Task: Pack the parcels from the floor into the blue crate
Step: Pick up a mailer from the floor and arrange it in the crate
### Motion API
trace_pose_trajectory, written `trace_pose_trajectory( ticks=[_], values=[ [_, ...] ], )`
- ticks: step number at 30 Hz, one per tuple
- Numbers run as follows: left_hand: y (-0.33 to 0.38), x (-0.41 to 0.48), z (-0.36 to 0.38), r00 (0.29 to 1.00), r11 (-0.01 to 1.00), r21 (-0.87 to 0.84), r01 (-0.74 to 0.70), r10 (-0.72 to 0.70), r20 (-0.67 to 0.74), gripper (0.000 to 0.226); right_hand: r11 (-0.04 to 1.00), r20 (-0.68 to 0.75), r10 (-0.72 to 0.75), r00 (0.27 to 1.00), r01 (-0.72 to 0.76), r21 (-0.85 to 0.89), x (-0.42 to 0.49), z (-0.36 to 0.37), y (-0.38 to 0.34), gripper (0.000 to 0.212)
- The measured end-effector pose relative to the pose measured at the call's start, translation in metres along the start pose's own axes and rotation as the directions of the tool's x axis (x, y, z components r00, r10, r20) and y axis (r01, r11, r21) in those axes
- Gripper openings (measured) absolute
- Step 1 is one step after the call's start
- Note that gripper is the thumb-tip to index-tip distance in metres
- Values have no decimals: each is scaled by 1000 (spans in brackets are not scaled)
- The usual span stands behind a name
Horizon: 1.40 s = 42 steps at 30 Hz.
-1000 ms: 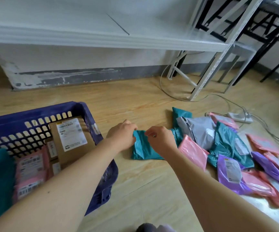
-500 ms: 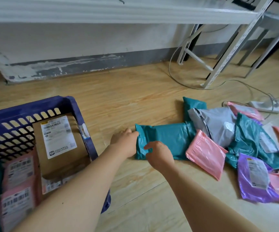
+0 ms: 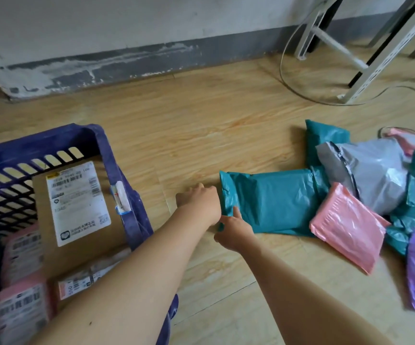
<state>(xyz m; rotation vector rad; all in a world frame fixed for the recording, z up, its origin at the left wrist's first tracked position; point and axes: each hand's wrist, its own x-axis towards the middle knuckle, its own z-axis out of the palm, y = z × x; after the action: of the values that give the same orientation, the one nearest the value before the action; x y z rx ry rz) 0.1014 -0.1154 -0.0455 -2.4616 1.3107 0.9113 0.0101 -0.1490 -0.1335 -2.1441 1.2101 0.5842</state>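
Head view: at left, blue crate holding a labelled brown box. At right, a heap on the floor, with grey parcel and pink parcel overlapping the right end of the teal parcel. Lies flat on the floor, right of the crate. Left hand clenched on its left end, right hand pinching its near left corner, thumb on top.

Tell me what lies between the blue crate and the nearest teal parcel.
Bare wooden floor, crossed only by the left hand at the edge of the teal parcel; head view.
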Motion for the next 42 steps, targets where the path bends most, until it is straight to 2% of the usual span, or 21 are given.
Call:
trace_pose_trajectory(
  ticks=[4,9,12,14,19,22,25,30,32,33,34,36,40,42],
  values=[
    [-4,3,4,999,1000,-3,0,0,47,53,994,30,34,999,-37,108,11,7,4,58],
    [-6,1,4,1000,1000,-19,-9,9,11,52,948,-118,133,984,-91,306,0,-9,12,51],
    [-7,-7,4,1000,996,-85,-21,22,9,55,905,-293,258,921,-124,407,-15,-32,21,45],
    [-6,-17,2,999,991,-122,-52,53,-1,56,889,-360,314,879,-138,437,-26,-48,25,41],
    [-4,-47,-14,992,969,-217,-116,103,-71,52,908,-514,312,799,-92,408,-67,-92,20,43],
    [-6,-76,-32,984,941,-298,-161,128,-127,47,923,-641,281,714,-19,384,-103,-121,8,43],
    [-10,-93,-41,985,925,-346,-155,118,-125,44,919,-737,291,610,36,393,-130,-146,-6,37],
    [-22,-143,-54,993,830,-547,-107,62,-99,46,775,-746,411,525,230,589,-198,-178,-42,28],
    [-28,-158,-54,997,760,-645,-74,49,-58,29,693,-739,435,515,333,640,-220,-185,-57,25],
    [-30,-166,-53,999,683,-729,-48,24,-43,21,659,-738,437,514,376,651,-231,-187,-65,23],
    [-32,-175,-52,1000,565,-825,-14,-2,-18,23,629,-739,437,513,413,658,-240,-187,-73,22],
    [-35,-190,-50,998,294,-953,67,-5,69,38,570,-738,426,524,478,668,-256,-185,-87,23],
    [-27,-212,-54,974,-39,-981,190,132,183,67,469,-722,370,585,553,688,-279,-183,-111,27],
    [-19,-216,-56,944,-178,-941,287,222,245,87,381,-688,359,630,574,725,-287,-187,-120,27]
  ],
)
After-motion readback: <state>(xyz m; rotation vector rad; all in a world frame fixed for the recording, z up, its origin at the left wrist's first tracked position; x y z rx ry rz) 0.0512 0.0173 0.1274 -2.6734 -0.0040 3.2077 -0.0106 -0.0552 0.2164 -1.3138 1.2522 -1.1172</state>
